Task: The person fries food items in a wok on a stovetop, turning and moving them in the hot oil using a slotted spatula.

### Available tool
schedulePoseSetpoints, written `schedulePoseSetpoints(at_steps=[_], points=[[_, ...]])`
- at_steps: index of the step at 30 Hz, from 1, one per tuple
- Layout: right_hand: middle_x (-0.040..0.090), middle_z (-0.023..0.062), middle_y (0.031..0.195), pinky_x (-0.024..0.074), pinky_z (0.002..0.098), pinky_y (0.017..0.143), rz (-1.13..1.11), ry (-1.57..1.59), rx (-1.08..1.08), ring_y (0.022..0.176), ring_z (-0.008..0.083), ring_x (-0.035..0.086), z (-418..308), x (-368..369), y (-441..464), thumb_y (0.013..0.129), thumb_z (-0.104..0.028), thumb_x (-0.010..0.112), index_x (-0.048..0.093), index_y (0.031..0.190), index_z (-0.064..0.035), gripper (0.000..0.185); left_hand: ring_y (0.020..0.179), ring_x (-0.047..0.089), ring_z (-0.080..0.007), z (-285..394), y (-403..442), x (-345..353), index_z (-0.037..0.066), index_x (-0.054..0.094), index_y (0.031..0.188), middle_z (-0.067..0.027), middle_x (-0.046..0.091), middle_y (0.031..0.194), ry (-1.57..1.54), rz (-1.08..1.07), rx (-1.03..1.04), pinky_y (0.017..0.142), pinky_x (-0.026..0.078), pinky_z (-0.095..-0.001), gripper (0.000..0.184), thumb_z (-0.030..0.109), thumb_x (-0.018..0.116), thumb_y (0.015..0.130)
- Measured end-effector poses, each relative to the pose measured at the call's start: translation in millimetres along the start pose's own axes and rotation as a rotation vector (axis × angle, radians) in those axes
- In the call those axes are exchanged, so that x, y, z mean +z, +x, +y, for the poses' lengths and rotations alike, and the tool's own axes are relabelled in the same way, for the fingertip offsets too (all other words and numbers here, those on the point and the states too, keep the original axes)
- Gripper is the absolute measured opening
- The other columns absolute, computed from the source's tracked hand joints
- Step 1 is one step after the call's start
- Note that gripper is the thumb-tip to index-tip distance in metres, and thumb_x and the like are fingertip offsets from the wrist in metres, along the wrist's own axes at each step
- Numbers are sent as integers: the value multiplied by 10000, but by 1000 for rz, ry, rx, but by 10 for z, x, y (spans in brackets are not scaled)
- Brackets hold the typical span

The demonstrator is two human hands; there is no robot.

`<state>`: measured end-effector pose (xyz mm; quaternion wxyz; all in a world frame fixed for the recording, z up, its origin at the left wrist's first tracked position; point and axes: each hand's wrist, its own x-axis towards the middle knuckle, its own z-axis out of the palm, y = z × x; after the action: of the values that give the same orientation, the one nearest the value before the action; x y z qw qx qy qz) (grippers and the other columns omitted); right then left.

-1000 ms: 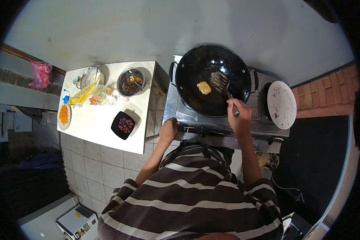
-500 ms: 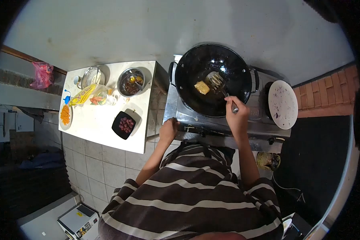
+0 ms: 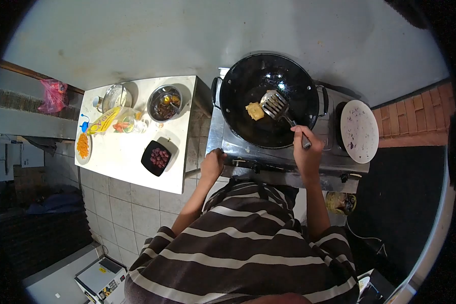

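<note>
The black wok point(image 3: 261, 133) sat on the steel stove point(image 3: 214, 139), and inside it, left of its middle, lay a golden fried piece point(image 3: 255, 111). The right hand point(image 3: 308, 150), at the wok's near right side, had its fingers clamped on the handle of a slotted turner point(image 3: 275, 105). The turner's head was in the wok, just beside the piece, with something pale showing at its far edge — too small to make out. The left hand point(image 3: 213, 164) was at the stove's front edge, near and to the left of the wok, its fingers curled in together; whether they gripped the edge, I could not tell.

Right of the wok stood a white plate point(image 3: 360, 133) with dark scraps on it. Well to the wok's left was a white table point(image 3: 119, 159) — it held a metal bowl point(image 3: 152, 109) of dark food, a black dish point(image 3: 147, 163) of purplish-red pieces and a plastic bag point(image 3: 105, 121) with yellow on it.
</note>
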<state>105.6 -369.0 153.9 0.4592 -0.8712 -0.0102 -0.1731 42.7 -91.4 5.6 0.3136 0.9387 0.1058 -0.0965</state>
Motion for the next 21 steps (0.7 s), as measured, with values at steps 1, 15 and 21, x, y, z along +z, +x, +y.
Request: schedulePoseSetpoints(at_steps=[1,15,21], points=[[672,122,719,481,308,575,6,3,-17,617,183,665,-15,-7,-2,908,-48,636,697,900,-3,76,900,659,-431,11,-8,-9,62,665,956,-220,689,932,1,-1,2,728,512,-532,232,281,593,940],[685,142,813,525,382,651,-25,-40,-219,738,313,685,-49,6,30,891,-43,645,651,904,-14,33,874,671,-426,11,10,-34,74,681,964,-224,693,905,32,-2,29,723,515,-532,211,264,594,935],[637,136,762,511,401,606,-24,-177,-236,692,335,661,-51,83,-5,895,-53,650,657,923,-27,39,893,644,-455,3,22,-19,44,678,971,-228,684,937,19,-16,0,738,494,-549,224,257,621,928]])
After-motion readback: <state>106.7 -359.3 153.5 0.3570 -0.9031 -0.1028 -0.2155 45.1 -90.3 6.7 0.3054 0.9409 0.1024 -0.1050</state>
